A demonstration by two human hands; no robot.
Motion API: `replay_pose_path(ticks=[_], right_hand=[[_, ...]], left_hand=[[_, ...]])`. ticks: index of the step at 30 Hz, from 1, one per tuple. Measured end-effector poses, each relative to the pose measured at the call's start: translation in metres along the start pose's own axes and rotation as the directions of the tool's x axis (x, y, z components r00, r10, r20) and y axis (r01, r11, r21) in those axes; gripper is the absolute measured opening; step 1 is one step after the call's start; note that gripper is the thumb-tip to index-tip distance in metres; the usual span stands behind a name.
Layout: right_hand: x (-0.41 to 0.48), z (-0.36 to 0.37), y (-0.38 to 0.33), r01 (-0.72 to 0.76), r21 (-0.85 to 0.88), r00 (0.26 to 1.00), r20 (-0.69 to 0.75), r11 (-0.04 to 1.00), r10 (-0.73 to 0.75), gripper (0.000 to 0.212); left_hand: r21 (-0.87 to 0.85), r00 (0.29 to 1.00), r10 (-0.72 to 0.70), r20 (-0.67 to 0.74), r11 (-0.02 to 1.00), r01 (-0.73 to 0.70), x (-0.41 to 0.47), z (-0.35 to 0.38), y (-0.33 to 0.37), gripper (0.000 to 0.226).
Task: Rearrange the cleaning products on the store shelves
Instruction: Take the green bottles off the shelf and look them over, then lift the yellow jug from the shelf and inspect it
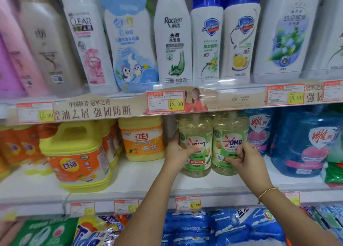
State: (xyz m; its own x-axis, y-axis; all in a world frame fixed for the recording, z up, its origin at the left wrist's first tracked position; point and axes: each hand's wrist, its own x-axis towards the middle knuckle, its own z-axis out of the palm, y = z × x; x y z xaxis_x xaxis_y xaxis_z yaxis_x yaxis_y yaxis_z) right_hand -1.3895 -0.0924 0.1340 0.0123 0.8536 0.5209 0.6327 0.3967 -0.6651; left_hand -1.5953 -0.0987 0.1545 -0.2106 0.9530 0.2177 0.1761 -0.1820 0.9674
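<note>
- The 12.00 price tag [165, 101] on the upper shelf edge serves as the landmark.
- Two clear OMO detergent bottles stand upright on the middle shelf [141, 175], below and just right of that tag, side by side and touching or nearly so.
- The left hand [178, 153] grasps the left OMO bottle [195, 127], with the fingers round its left side and the thumb across the green label.
- The right hand [245, 156] is at the front of the right OMO bottle [230, 130], with its fingers curled against the label. I cannot tell whether they actually pinch it.
- A beaded bracelet [267, 192] sits on the right wrist.
- Below and left of the tag stands a yellow dish-liquid bottle [142, 138], apart from the left OMO bottle. A large yellow jug [78, 153] sits farther left.
- Far right of the tag, on the same shelf, is a big blue jug [304, 143].
- Directly above the tag stands a white Racten shampoo bottle [171, 37], with two blue-capped Safeguard bottles [207, 36] to its right.
</note>
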Motion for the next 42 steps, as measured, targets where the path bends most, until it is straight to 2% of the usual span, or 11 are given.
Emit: replay_pose_path(ticks=[3,6,9,13,16,20,23,27,35,40,42], right_hand=[[-0.017,0.015,-0.021,0.077,-0.02,0.997,0.024,0.997,-0.076,0.042],[-0.037,0.041,-0.036,0.224,-0.053,0.965,0.152,0.973,-0.214,0.015],[-0.051,0.071,-0.042,0.235,-0.237,0.896,0.43,0.943,-0.115,0.035],[-0.056,0.087,-0.048,0.241,-0.327,0.879,0.472,0.914,-0.063,0.043],[-0.056,0.091,-0.047,0.268,-0.364,0.88,0.469,0.892,-0.073,0.043],[-0.06,0.096,-0.042,0.298,-0.394,0.889,0.445,0.869,-0.103,0.045],[-0.063,0.097,-0.046,0.289,-0.381,0.899,0.424,0.878,-0.111,0.054],[-0.065,0.091,-0.05,0.33,-0.399,0.871,0.477,0.856,-0.113,0.068],[-0.056,0.081,-0.062,0.308,-0.431,0.808,0.589,0.848,0.005,0.045],[-0.048,0.045,-0.062,0.164,-0.263,0.645,0.758,0.951,0.098,0.058],[-0.05,0.034,-0.069,0.04,-0.115,0.678,0.733,0.993,0.057,0.058]], left_hand=[[0.046,0.999,0.028,0.029,0.999,-0.029,-0.005,-0.017,0.003,0.074],[0.157,0.937,0.156,-0.312,0.981,-0.111,-0.012,-0.056,-0.002,0.064],[0.302,0.79,0.219,-0.573,0.952,-0.045,-0.008,-0.104,-0.018,0.06],[0.293,0.891,0.062,-0.449,0.953,0.081,0.02,-0.143,-0.039,0.094],[0.206,0.923,-0.062,-0.38,0.967,0.15,0.034,-0.15,-0.043,0.087],[0.289,0.941,-0.024,-0.339,0.949,0.128,0.034,-0.146,-0.045,0.1],[0.237,0.942,-0.029,-0.336,0.965,0.114,0.019,-0.132,-0.051,0.078],[0.139,0.971,-0.077,-0.227,0.984,0.111,0.007,-0.106,-0.045,0.081],[-0.098,0.929,-0.167,-0.331,0.985,0.142,-0.032,-0.094,-0.023,0.049],[-0.112,0.948,-0.169,-0.269,0.983,0.144,-0.073,-0.102,-0.004,0.043],[-0.201,0.951,-0.191,-0.244,0.969,0.143,-0.09,-0.103,0.013,0.037]])
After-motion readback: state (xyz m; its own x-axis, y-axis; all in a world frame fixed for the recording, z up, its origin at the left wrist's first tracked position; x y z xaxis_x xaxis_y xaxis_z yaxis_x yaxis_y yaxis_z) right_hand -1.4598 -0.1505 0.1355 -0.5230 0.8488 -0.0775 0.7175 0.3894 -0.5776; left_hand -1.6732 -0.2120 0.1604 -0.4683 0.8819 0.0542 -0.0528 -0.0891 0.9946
